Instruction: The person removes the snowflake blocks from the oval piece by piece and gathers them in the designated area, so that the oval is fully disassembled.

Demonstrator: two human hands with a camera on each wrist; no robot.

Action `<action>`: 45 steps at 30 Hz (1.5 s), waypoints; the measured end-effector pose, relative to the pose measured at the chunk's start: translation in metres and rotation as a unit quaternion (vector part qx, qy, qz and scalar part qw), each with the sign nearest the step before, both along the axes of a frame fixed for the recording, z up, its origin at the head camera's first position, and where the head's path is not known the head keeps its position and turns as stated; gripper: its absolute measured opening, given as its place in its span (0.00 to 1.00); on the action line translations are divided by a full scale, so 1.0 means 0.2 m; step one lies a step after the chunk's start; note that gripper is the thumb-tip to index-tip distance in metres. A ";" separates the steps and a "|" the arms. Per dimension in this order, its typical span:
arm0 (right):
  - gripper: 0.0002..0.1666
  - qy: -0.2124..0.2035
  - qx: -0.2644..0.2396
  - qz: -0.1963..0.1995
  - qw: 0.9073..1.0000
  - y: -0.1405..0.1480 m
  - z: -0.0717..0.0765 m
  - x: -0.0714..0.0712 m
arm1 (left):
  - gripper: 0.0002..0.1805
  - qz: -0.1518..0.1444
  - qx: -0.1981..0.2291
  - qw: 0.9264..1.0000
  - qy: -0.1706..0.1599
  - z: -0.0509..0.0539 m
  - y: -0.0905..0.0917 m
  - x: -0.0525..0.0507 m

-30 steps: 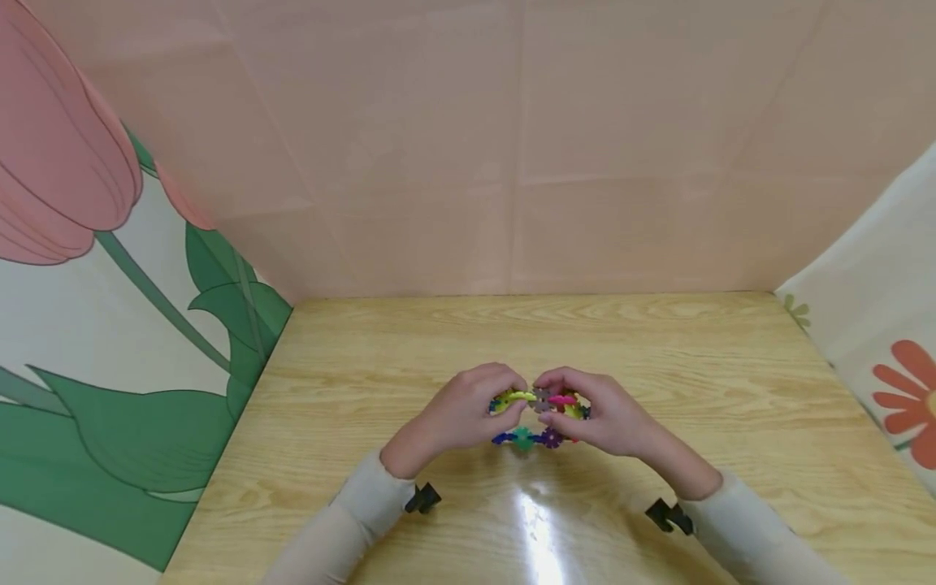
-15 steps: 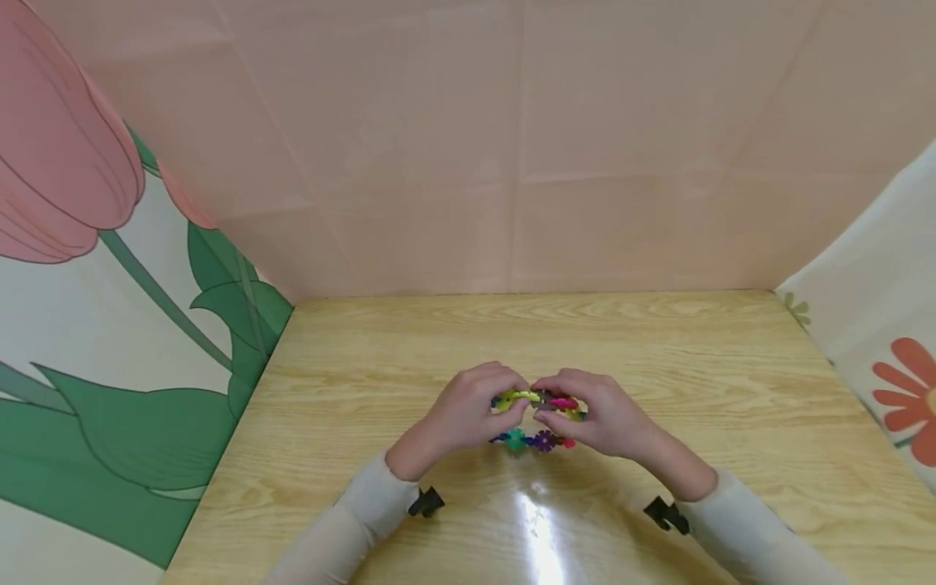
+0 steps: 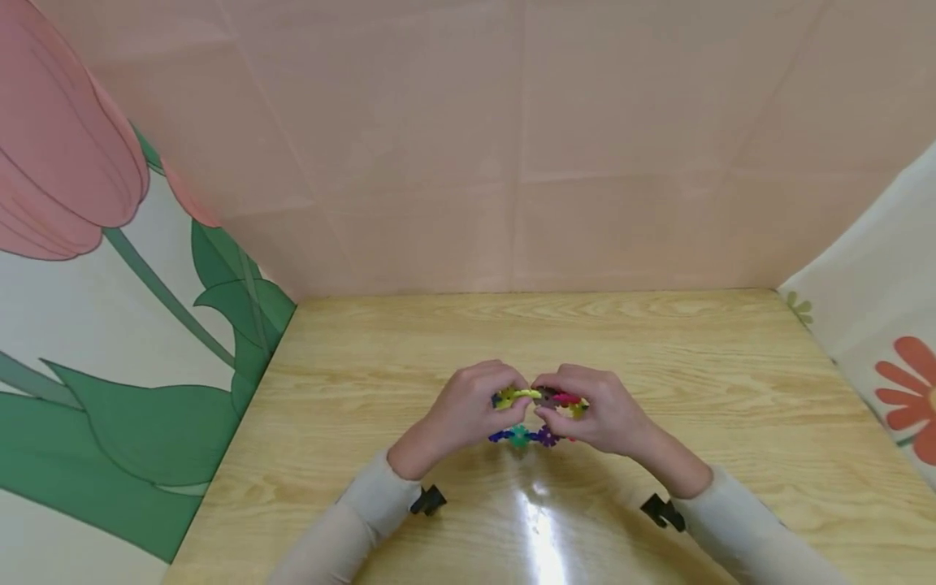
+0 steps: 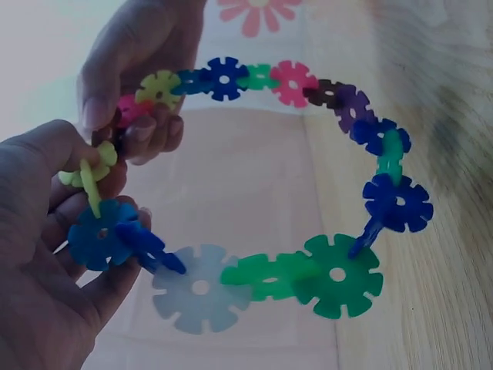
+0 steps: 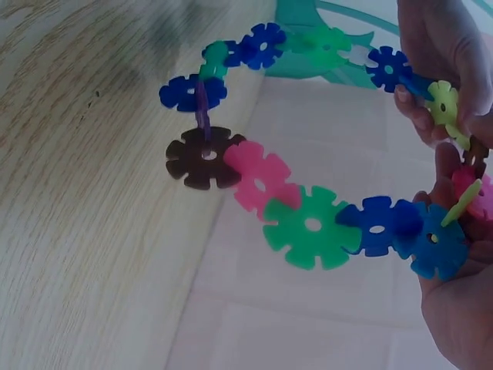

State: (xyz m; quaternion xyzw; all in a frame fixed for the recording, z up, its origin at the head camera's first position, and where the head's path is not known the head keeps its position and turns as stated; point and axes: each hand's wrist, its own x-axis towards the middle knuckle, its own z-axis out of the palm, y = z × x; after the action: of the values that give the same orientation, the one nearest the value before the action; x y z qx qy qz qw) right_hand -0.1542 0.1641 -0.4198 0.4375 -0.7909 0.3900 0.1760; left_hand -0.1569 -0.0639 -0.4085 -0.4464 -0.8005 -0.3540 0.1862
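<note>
A chain of interlocking plastic snowflake discs (image 4: 350,289) hangs as a loop between my two hands over the table. Slotted into one another, the discs are blue, green, pink, purple, yellow, brown and a pale one. My left hand (image 3: 475,406) pinches a yellow disc (image 4: 100,160) between thumb and fingers, with a blue disc (image 4: 92,235) by its lower fingers. Close beside it, my right hand (image 3: 600,410) holds a brown disc (image 5: 477,154) and a pink disc (image 5: 481,202). The fingers partly hide where the brown and yellow discs meet, so I cannot tell if they are joined.
The wood-grain table (image 3: 366,341) lies beneath the hands. A pinkish sheet (image 3: 439,162) stands at its back, with a tulip-printed panel (image 3: 241,325) at left and a flower-printed one (image 3: 870,309) at right. Black clips (image 3: 430,500) sit at the sleeve cuffs.
Both hands stay in nearly the same place and keep their hold. The right hand has moved slightly left, towards the left hand, and the lower part of the loop has swayed a little.
</note>
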 end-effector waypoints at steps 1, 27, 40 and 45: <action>0.17 -0.002 0.000 0.001 1.000 0.00 0.00 0.00 | 0.03 -0.004 -0.001 1.000 -0.001 0.01 0.00 0.00; 0.16 -0.027 0.022 -0.002 0.999 0.02 0.02 0.01 | 0.16 -0.030 -0.034 0.997 -0.068 -0.02 -0.03 0.00; 0.12 0.002 0.000 0.022 1.000 -0.01 -0.01 -0.03 | 0.14 -0.024 -0.048 0.996 -0.077 -0.01 -0.01 0.01; 0.12 0.017 -0.015 0.008 1.000 0.02 -0.01 -0.04 | 0.10 -0.010 -0.062 0.994 -0.086 0.01 -0.04 0.01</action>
State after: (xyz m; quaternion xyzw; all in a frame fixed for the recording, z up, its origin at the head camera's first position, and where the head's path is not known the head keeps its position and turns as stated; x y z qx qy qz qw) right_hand -0.1623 0.1687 -0.4215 0.4474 -0.7785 0.3959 0.1926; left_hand -0.1547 -0.0728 -0.4065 -0.4327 -0.8294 -0.3427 0.0858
